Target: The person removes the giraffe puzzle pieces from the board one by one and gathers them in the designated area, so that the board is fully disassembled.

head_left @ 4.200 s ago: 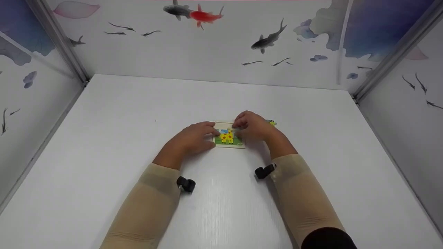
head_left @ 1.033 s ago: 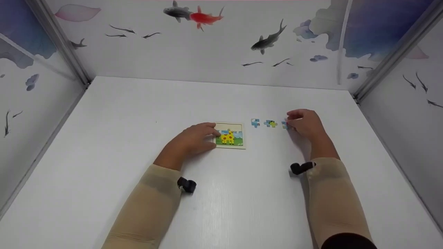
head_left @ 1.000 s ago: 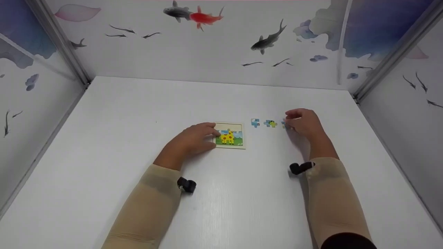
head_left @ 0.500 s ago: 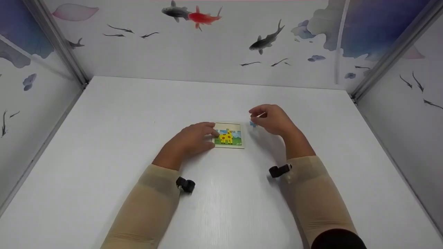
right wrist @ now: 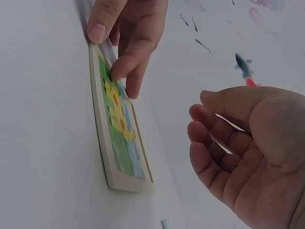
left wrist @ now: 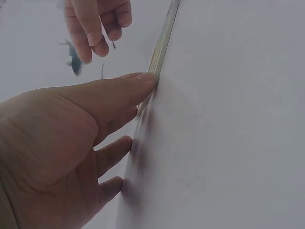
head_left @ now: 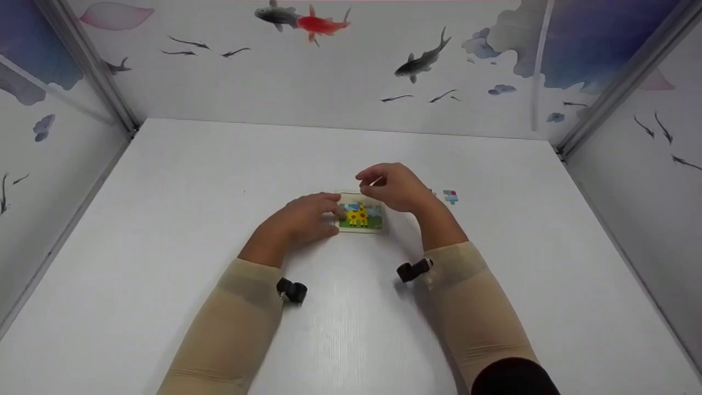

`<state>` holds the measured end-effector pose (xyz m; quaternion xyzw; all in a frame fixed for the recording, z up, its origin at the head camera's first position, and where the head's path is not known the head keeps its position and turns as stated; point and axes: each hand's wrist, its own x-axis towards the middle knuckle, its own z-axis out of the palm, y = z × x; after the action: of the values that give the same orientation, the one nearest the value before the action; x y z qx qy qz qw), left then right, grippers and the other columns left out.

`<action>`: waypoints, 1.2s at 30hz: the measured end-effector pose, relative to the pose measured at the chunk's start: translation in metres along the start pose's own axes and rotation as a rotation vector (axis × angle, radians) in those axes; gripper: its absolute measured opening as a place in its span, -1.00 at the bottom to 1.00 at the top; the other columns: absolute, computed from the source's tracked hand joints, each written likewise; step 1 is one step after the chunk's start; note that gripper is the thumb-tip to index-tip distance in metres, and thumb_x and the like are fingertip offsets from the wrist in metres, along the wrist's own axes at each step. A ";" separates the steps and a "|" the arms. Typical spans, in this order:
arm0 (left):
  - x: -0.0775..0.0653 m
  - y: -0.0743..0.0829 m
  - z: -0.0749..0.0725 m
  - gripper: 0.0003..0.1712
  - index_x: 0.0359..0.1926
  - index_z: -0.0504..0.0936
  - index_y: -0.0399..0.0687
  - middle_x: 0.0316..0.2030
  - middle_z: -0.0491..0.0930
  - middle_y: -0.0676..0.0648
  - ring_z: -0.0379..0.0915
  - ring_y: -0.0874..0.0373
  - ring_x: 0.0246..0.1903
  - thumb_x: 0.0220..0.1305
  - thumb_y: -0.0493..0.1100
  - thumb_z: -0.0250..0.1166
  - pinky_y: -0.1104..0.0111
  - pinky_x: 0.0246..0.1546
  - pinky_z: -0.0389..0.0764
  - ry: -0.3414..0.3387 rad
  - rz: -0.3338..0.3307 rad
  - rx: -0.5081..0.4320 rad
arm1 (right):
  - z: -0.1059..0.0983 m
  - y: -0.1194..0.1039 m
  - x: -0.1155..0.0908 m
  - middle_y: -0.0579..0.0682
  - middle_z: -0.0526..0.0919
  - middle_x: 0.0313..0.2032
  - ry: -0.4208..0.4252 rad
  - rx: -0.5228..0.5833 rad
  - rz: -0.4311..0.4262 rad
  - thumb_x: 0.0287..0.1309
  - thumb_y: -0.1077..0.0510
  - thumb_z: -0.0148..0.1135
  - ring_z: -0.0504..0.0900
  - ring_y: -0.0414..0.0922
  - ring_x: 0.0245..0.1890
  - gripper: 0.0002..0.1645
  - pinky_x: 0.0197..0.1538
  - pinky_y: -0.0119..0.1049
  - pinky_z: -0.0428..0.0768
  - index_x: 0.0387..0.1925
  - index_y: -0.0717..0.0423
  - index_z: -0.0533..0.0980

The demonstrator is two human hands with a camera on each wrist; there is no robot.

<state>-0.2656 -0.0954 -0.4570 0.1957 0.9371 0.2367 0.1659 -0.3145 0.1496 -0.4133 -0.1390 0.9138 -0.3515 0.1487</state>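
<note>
A small wooden jigsaw puzzle (head_left: 360, 225) with a yellow giraffe picture lies flat near the table's middle, a bare wood strip along its far side. My left hand (head_left: 310, 216) rests at its left side, fingers fairly straight. In the right wrist view the left thumb (right wrist: 98, 31) touches the frame's corner and the forefinger lies on the picture. Just above the frame's far right corner hovers my right hand (head_left: 396, 187), fingers loosely bent, with nothing visible between the fingertips. To its right lies a blue puzzle piece (head_left: 450, 196) with a red spot.
Part of another puzzle piece (head_left: 432, 192) shows beside the right wrist. The white table (head_left: 219, 164) is bounded by a back wall (head_left: 340, 82) and side walls printed with fish. A black camera is worn on each wrist.
My right hand has moved left from the rightmost puzzle piece, past the leftmost piece, to above the puzzle's far corner. The rightmost piece is uncovered. My left hand stays at the frame.
</note>
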 end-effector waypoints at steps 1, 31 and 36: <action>0.000 0.000 -0.001 -0.60 0.31 0.69 0.33 0.66 0.22 0.19 0.02 0.00 0.71 0.51 0.02 0.32 -0.09 0.70 0.11 -0.004 -0.003 -0.005 | 0.002 -0.002 0.001 -0.08 0.72 0.11 -0.006 0.004 -0.011 0.48 0.01 0.33 0.65 -0.03 0.13 -0.59 0.28 -0.09 0.71 0.28 -0.12 0.67; -0.002 -0.004 -0.002 -0.63 0.25 0.74 0.39 0.66 0.22 0.21 -0.01 0.02 0.72 0.50 -0.01 0.34 -0.08 0.70 0.10 0.010 0.007 -0.045 | 0.044 0.010 0.012 -0.08 0.68 0.06 -0.116 -0.050 0.014 0.35 0.24 0.37 0.58 -0.03 0.05 -0.54 0.16 -0.10 0.64 0.21 -0.19 0.71; -0.003 -0.003 -0.003 -0.63 0.25 0.74 0.38 0.64 0.27 0.19 0.01 0.00 0.71 0.50 -0.03 0.33 -0.09 0.70 0.11 0.015 0.004 -0.043 | 0.044 0.010 0.011 -0.06 0.64 0.07 -0.113 -0.049 -0.005 0.35 0.25 0.35 0.55 -0.02 0.01 -0.45 0.05 -0.15 0.61 0.29 -0.24 0.68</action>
<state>-0.2653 -0.0999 -0.4556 0.1925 0.9326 0.2584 0.1627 -0.3098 0.1264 -0.4530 -0.1644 0.9120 -0.3208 0.1957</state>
